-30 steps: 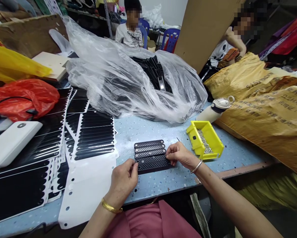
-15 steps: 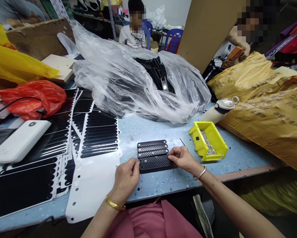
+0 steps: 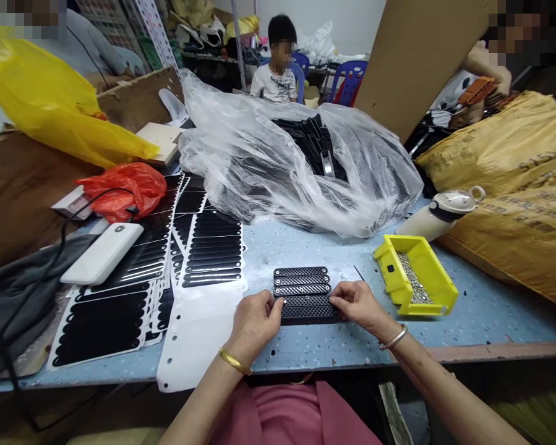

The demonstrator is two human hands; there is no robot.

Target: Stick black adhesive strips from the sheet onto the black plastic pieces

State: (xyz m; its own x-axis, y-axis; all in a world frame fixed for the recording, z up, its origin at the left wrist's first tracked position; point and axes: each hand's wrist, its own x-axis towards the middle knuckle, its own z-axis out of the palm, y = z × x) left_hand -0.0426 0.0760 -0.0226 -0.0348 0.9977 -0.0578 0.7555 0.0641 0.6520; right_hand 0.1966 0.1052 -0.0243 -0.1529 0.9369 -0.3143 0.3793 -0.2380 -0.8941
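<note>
Left hand (image 3: 254, 322) rests on the desk (image 3: 287, 244) with its fingers curled in, thumb and forefinger closed on the left end of the black strips (image 3: 303, 290). A gold bangle (image 3: 235, 361) sits on its wrist. Right hand (image 3: 359, 303) mirrors it at the right end, fingers bent and their tips pinched against the nearest strips, and a silver bangle (image 3: 394, 338) circles that wrist.

These strips are narrow with a meshed face. They lie flat in a tight stack of rows, side by side and touching, at the front middle of the desk between the two hands. Only the rows closest to the person are gripped. Whether that is one strip or two cannot be told.

Just right of the right hand stands a yellow bin (image 3: 389, 272) holding small metal pieces (image 3: 412, 284). A white bottle (image 3: 438, 213) lies behind it. To the left of the strips lie sheets of black stickers (image 3: 213, 247), with a white power bank (image 3: 102, 252) on top of them farther left. Behind, a large clear plastic bag (image 3: 278, 167) holds more black parts.
</note>
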